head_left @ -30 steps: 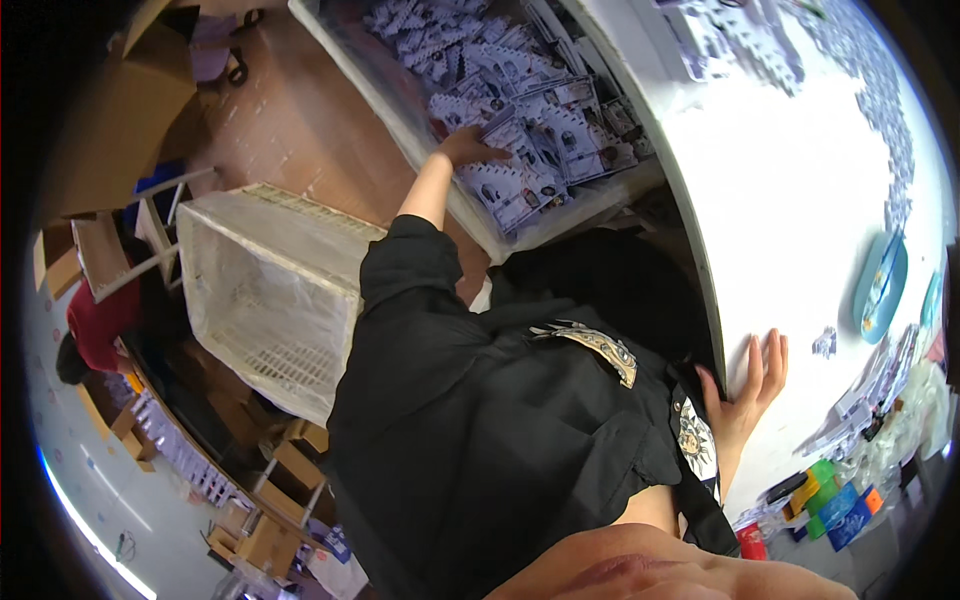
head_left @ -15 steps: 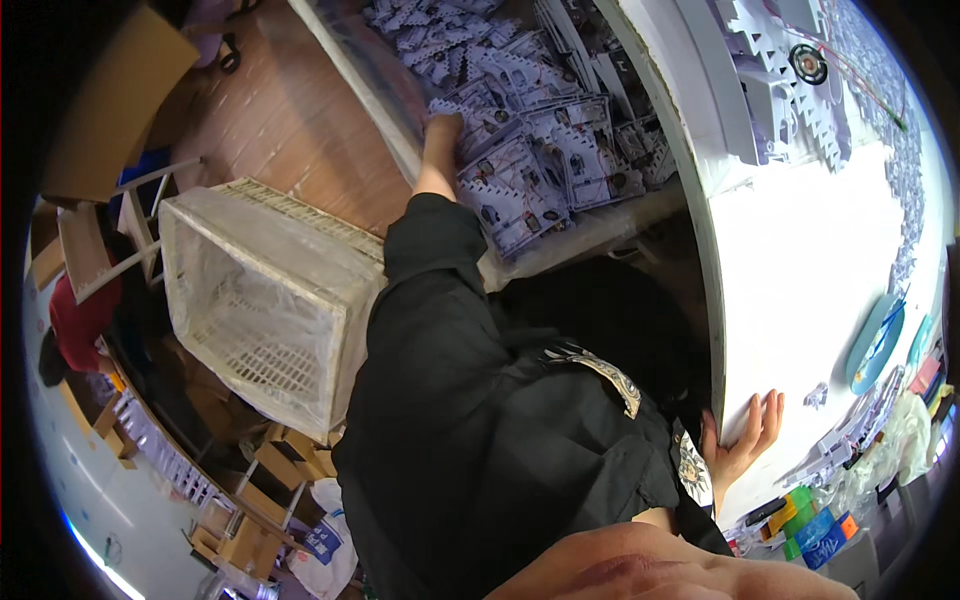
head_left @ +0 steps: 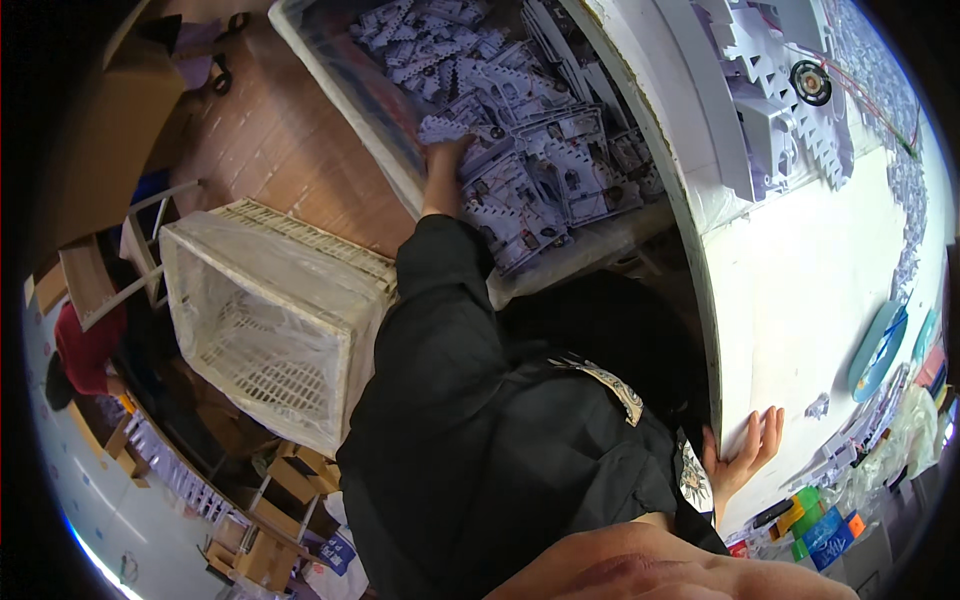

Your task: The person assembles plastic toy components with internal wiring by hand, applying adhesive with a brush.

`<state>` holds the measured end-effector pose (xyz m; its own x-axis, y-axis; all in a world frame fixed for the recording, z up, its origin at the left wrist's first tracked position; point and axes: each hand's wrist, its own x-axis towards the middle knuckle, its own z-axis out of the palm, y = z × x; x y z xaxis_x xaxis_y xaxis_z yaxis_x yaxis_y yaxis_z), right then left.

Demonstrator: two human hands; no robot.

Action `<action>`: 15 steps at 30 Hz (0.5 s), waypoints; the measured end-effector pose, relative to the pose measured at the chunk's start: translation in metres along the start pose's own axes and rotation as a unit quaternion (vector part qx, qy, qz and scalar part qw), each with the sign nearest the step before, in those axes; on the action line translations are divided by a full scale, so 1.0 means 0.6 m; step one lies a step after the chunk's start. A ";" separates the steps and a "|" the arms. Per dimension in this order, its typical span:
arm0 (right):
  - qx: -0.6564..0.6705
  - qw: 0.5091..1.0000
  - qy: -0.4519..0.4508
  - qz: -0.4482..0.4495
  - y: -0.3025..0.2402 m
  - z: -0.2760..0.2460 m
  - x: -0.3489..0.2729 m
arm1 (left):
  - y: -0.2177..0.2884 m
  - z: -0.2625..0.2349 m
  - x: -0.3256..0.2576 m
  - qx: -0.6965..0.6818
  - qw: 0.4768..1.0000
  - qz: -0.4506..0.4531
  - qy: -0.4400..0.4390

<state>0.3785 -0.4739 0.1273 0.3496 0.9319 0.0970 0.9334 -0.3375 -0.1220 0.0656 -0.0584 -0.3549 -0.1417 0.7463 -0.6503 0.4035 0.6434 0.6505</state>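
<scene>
My left hand (head_left: 447, 158) reaches into a lined bin (head_left: 345, 95) full of white plastic parts. Its fingers are closed at a white toothed plastic part (head_left: 445, 128) near the bin's left wall; the fingertips are partly hidden. Beside that hand lie flat white panels (head_left: 510, 205) with wires and round dark pieces fixed on them. Over on the right, my right hand (head_left: 742, 455) rests on the edge of a white table (head_left: 800, 290), fingers stretched out and holding nothing.
An off-white crate (head_left: 345, 345) with a clear liner lies tipped on its side at left. White housings with a round speaker (head_left: 810, 83) and a blue oval tray (head_left: 878, 350) sit on the table. A person in red (head_left: 88, 345) is at far left, near cardboard boxes (head_left: 268, 560).
My left hand has drawn slightly nearer to me inside the bin, at the toothed part. The whole view has shifted a little. My right hand stays on the table edge.
</scene>
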 end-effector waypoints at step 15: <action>-0.011 1.000 -0.002 0.001 0.003 0.004 -0.008 | 0.079 0.019 -0.066 -0.141 0.976 -0.163 -0.033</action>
<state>0.3781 -0.4784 0.1244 0.3517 0.9316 0.0920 0.9340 -0.3426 -0.1007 0.1005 -0.0595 -0.3026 -0.1585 0.4880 -0.8583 0.0810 0.8728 0.4813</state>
